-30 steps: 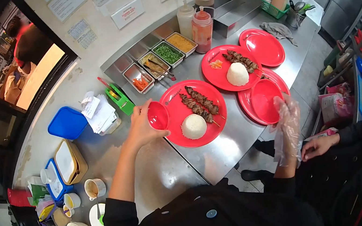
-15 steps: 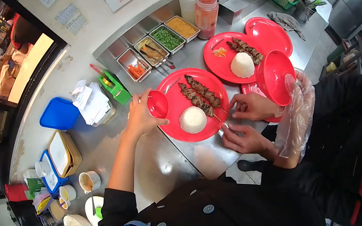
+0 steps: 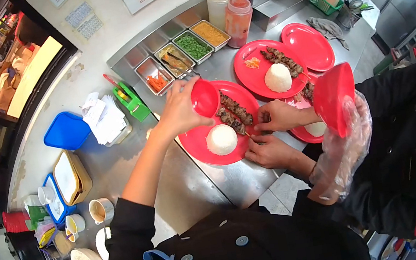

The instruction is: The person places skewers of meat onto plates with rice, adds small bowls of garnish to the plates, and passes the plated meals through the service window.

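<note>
My left hand point(image 3: 178, 108) grips a small red bowl point(image 3: 205, 98), tilted above the left part of a red plate point(image 3: 196, 141). On that plate lie two meat skewers point(image 3: 232, 112) and a dome of white rice point(image 3: 221, 140). My right hand point(image 3: 351, 126), in a clear plastic glove, holds a larger red bowl point(image 3: 334, 93) tipped on its side, at the right. Between my hands, a co-worker's two bare hands point(image 3: 272, 150) are at the plate's right rim, with fingers at the skewers' stick ends.
Behind stands a second red plate point(image 3: 248, 77) with rice and skewers, and another red plate point(image 3: 309, 46). A partly hidden plate lies beneath the larger bowl. Metal topping trays point(image 3: 193, 45), sauce bottles point(image 3: 238, 19) and a green dispenser point(image 3: 131, 103) line the back. A co-worker stands close at right.
My left hand has moved right with the small bowl, farther over the plate. The larger bowl has shifted right and tipped more. The co-worker's hands have come left to the skewers' ends.
</note>
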Tool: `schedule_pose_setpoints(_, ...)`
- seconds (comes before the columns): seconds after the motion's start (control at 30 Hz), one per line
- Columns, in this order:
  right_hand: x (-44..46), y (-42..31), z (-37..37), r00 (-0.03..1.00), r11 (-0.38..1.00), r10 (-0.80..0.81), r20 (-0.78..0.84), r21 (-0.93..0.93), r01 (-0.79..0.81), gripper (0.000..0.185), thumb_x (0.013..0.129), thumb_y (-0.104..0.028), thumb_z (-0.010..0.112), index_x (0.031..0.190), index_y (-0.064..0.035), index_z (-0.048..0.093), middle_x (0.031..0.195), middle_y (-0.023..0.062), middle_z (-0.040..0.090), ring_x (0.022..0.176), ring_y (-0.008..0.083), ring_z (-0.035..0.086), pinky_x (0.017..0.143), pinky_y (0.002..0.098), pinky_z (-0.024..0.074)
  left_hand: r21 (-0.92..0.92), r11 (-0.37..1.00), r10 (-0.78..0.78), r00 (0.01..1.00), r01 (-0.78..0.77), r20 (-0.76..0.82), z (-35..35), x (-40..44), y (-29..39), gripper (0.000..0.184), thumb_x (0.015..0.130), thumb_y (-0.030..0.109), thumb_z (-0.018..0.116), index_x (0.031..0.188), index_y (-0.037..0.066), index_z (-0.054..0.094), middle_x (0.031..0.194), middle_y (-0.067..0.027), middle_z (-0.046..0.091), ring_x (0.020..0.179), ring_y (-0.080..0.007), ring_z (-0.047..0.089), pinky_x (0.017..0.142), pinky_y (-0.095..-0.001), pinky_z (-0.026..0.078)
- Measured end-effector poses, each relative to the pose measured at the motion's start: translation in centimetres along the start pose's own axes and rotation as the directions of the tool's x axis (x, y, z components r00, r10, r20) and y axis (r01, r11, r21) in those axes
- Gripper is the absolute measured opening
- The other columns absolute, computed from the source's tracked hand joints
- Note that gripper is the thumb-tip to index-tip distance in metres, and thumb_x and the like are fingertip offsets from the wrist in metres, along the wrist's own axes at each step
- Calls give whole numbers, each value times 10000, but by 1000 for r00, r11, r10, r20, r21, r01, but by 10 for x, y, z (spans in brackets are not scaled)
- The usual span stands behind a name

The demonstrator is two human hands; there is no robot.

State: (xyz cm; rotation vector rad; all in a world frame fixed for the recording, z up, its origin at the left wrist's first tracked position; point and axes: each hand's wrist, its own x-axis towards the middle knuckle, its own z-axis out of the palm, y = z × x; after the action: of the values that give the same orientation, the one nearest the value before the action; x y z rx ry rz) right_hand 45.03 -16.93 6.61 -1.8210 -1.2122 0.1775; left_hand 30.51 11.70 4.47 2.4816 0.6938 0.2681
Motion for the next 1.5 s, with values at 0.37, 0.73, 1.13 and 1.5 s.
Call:
schedule_pose_setpoints(0.37, -16, -20, 1, 866, 580, 456, 202, 671, -462, 241, 792, -78, 566, 1007, 28, 542, 998, 104, 590, 910, 187, 572, 830, 295, 460, -111, 991, 132, 658, -73, 741, 44, 199, 50, 1093, 464, 354, 836, 1362, 25, 307, 1360, -224, 351, 1236, -282, 388, 1008, -326, 338)
schedule_pose_setpoints(0.73, -6, -10, -18, 863, 479, 330, 383, 720, -502, 214, 848, -58, 553, 1038, 39, 544, 1023, 110, 603, 887, 166, 581, 829, 281, 449, 213, 918, 147, 786, -335, 600, 99, 225, 58, 1252, 347, 421, 871, 1383, 68, 263, 1295, -206, 348, 1220, -364, 348, 1013, -389, 326)
schedule_pose_setpoints(1.13, -26, 17, 28, 705, 586, 708, 41, 524, -618, 267, 887, -86, 515, 1131, 23, 507, 623, 18, 550, 516, 46, 492, 432, 227, 379, -327, 940, 136, 986, -96, 100, 19, 107, 63, 514, 747, 222, 712, 1205, 99, 514, 1223, -81, 450, 1149, -219, 441, 966, -366, 379)
schedule_pose_setpoints(1.5, -14, 110, 37, 748, 838, 518, -415, 71, -541, 489, 897, -44, 419, 1349, 40, 252, 712, 130, 549, 495, 108, 510, 444, 268, 422, -605, 770, -90, 973, 204, 215, 63, 13, 40, 335, 823, 94, 616, 1129, -13, 530, 1031, -126, 590, 887, -212, 620, 785, -290, 513)
